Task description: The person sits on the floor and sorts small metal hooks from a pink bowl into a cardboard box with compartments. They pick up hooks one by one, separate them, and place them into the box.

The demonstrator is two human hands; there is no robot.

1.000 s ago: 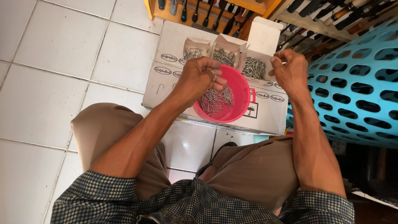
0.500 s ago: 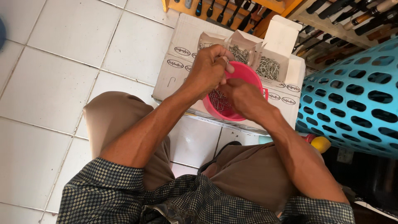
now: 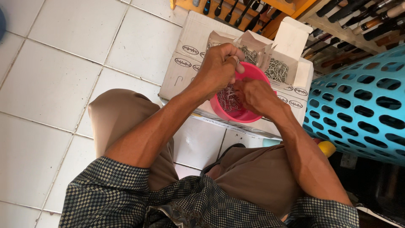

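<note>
A pink plastic bowl (image 3: 249,116) full of small metal hooks (image 3: 230,100) sits on a white cardboard box (image 3: 185,63). My left hand (image 3: 218,67) hovers over the bowl's far rim, fingers pinched on a few hooks. My right hand (image 3: 255,93) is inside the bowl, fingers closed among the hooks, touching the left hand's fingertips. Behind the bowl stand small open cartons (image 3: 276,67) holding more metal hooks.
A blue perforated plastic basket (image 3: 363,109) lies at the right. Racks of tools with dark handles (image 3: 354,17) run along the top. White floor tiles (image 3: 55,80) spread to the left. A yellow object (image 3: 327,147) lies under the basket. My knees are below the box.
My right hand came down from the upper right into the bowl and met the left hand. The left hand stayed over the bowl.
</note>
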